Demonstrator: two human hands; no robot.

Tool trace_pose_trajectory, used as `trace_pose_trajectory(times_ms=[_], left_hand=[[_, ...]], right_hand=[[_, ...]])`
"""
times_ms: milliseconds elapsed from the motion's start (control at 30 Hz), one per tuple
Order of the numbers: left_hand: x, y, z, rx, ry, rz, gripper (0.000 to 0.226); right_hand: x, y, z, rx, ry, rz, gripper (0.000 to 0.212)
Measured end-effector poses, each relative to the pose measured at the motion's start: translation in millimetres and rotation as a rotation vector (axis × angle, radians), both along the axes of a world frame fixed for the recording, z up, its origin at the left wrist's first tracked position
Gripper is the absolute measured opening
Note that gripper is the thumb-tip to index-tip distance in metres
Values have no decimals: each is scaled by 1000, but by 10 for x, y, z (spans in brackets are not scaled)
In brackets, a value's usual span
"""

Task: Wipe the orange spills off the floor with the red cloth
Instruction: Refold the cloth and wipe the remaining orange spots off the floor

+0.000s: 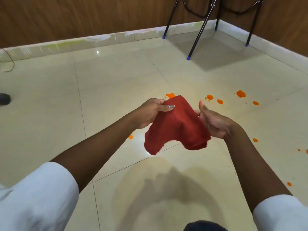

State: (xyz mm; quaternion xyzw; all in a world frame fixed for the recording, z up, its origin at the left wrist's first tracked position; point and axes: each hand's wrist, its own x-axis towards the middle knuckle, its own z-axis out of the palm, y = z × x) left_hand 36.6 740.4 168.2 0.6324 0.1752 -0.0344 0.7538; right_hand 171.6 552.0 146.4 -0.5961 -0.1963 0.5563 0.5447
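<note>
The red cloth (pixel 176 127) hangs between the left hand (pixel 150 112) pinching it and the right hand (pixel 215 124) gripping it.

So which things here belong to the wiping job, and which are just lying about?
Job: red cloth, held between left hand and right hand; orange spills on the floor.
Lying about: chair legs, dark object at the left edge, cable by the wall.

One red cloth (pixel 176 124), plus two hands: left hand (pixel 150 112) and right hand (pixel 215 122). Roughly ten orange spills (pixel 241 93), tiny specks aside. Four black chair legs (pixel 199 35), all blue-tipped.
</note>
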Motion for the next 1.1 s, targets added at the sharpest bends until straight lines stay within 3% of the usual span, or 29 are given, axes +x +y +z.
trace_pose_trajectory(times_ms=[100,200,300,400,500,600,667,733,800,933,1000,1100], left_hand=[[2,-26,-21,-92,22,75,13],[-11,-16,-70,-267,0,154,12],[-8,-75,-118,-500,-46,234,27],[-5,-171,-203,-583,-45,293,27],[6,-191,-272,-639,-42,400,21],[5,-134,-319,-610,-11,452,20],[-16,-146,-317,-531,56,365,18],[-20,-184,-346,-392,147,275,17],[-3,-224,-377,-216,248,282,17],[35,-244,-591,54,356,285,72],[71,-279,-711,330,353,155,77],[93,-242,-913,981,338,71,49]], right_hand=[[9,-88,-71,12,-8,50,55],[16,-214,-294,57,141,-169,47],[-251,-277,-697,211,394,-282,84],[-504,-193,-918,406,562,-282,114],[-503,-212,-932,617,635,-349,90],[-423,-311,-863,688,695,-392,72],[-376,-307,-774,486,596,-411,65],[-328,-267,-700,236,366,-469,46],[-271,-234,-603,107,205,-520,32],[-107,-295,-558,-37,96,-500,24],[-62,-307,-601,-136,63,-503,18],[-50,-258,-671,-220,-39,-515,18]])
